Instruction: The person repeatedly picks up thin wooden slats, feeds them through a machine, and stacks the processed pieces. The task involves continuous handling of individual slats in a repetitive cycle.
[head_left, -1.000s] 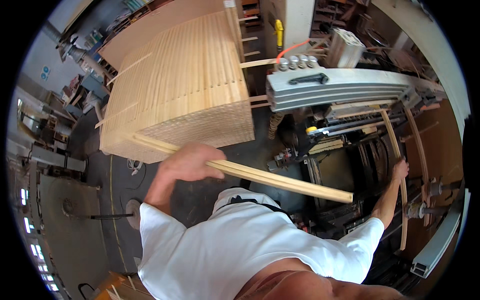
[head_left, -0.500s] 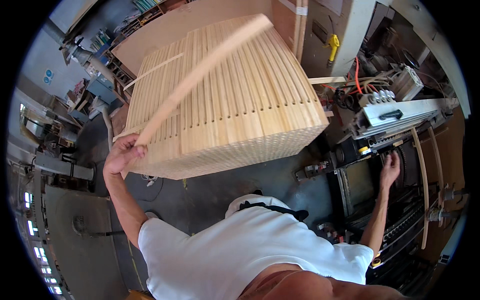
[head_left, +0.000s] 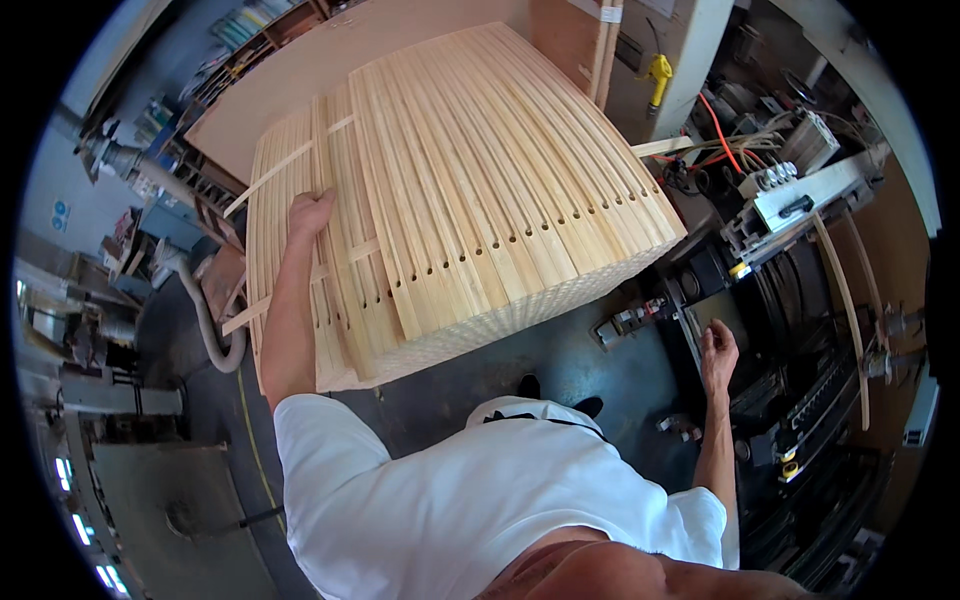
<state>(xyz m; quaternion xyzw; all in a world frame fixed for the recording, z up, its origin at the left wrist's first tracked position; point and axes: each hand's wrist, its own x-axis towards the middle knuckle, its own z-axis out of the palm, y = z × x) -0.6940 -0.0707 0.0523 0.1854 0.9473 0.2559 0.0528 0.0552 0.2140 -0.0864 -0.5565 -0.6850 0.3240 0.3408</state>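
A large stack of pale wooden slats (head_left: 480, 160) stands in front of me, with a row of drilled holes and a long groove along the slats of its top layer. On the left part of the stack, my left hand (head_left: 312, 212) is closed around one wooden slat (head_left: 337, 300) lying lengthwise there. Its fingertips are partly hidden by the hand itself. Thin cross strips (head_left: 270, 178) lie between the layers near that hand. To the right, my right hand (head_left: 718, 355) hangs beside the black machine, fingers loosely bent and a little apart, with nothing visible in it.
A dark machine (head_left: 790, 350) with a metal rail (head_left: 810, 205) and hoses fills the right side. Two curved slats (head_left: 843, 315) rest on it. A yellow air gun (head_left: 657, 80) hangs at the back. A grey hose (head_left: 215, 335) runs down left of the stack.
My left hand has swung the slat from a slanted position above the stack down onto its left part. My right hand has moved left and nearer to me.
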